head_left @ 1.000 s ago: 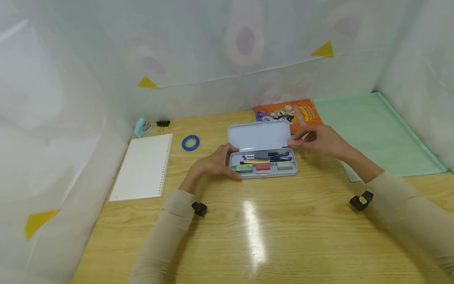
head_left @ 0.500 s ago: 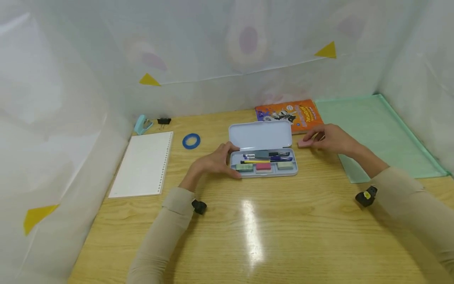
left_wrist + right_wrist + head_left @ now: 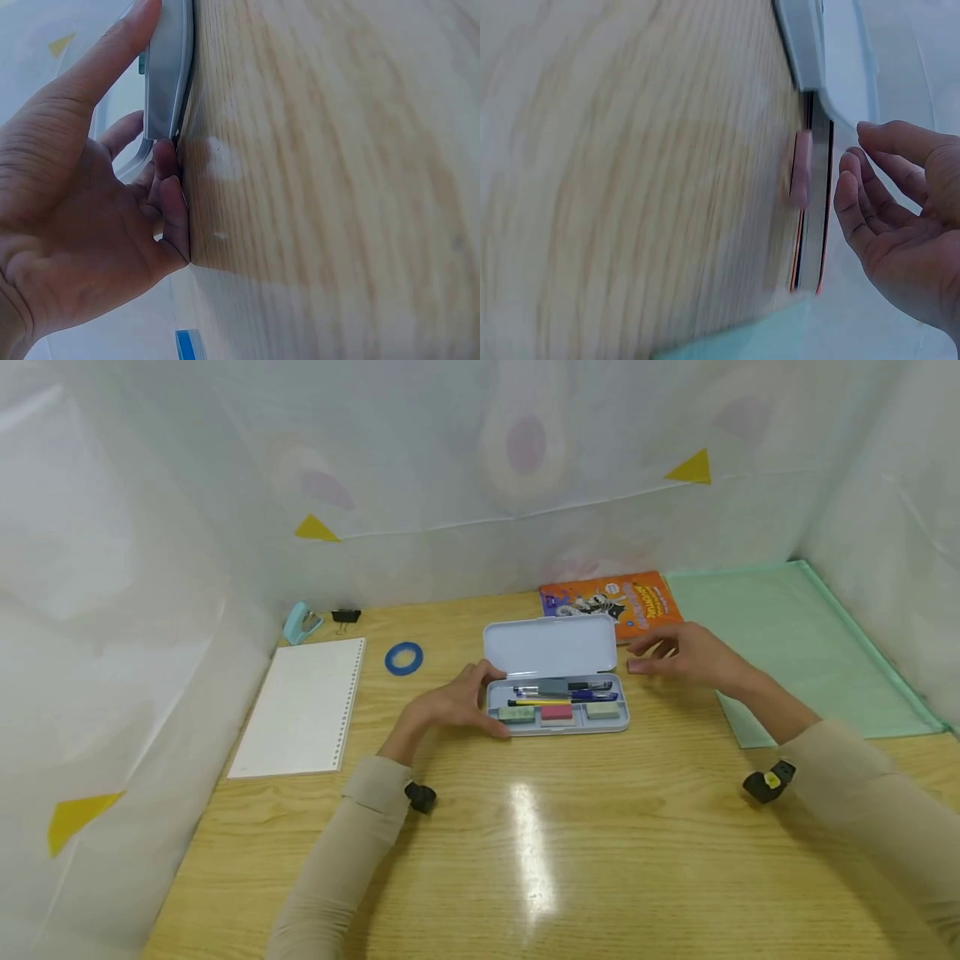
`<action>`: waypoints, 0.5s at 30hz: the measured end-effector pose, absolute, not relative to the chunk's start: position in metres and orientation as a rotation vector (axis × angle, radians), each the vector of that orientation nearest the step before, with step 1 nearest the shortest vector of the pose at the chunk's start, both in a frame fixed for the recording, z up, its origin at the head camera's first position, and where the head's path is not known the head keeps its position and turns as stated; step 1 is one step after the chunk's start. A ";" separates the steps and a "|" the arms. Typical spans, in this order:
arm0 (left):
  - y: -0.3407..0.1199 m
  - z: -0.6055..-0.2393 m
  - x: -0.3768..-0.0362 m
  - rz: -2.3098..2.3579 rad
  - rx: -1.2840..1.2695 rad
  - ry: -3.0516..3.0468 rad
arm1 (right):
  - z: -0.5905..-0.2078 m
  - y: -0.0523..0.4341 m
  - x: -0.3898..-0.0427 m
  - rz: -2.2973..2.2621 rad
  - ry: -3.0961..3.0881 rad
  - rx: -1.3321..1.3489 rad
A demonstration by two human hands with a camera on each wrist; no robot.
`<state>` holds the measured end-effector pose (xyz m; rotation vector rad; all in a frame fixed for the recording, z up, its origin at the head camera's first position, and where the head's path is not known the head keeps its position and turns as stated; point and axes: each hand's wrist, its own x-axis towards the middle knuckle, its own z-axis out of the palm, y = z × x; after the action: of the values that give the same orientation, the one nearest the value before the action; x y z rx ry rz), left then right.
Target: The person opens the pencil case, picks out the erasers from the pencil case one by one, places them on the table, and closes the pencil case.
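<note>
Pencil case point(image 3: 551, 647), standing open, its left end gripped by the left hand point(image 3: 453, 700). Pink eraser point(image 3: 801, 169), on the table point(image 3: 600, 827) just right of the case: pinched half a second ago, now let go by the right hand point(image 3: 697, 656), fingers parted, so apparently set down outside. Orange book point(image 3: 645, 602), behind, unmoved.

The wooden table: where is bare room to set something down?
Free: front tabletop between both beige sleeves; also between blue tape ring and pale-blue plastic pencil case. Crowded: case's right rear, with right hand, pink rectangular block and orange paperback book.
</note>
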<state>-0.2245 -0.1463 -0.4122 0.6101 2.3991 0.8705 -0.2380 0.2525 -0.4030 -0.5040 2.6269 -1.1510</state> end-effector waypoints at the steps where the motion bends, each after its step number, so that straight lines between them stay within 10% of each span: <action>1: -0.146 -0.412 -0.224 0.868 0.611 2.398 | -0.402 0.248 -0.236 -1.182 2.598 -0.525; 15: -0.146 -0.413 -0.225 0.877 0.592 2.388 | -0.406 0.183 -0.229 -1.185 2.502 -0.858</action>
<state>-0.2248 -0.1464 -0.4130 0.5918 2.3876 0.8772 -0.2295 0.1831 -0.4063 -0.8581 2.5019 -1.1849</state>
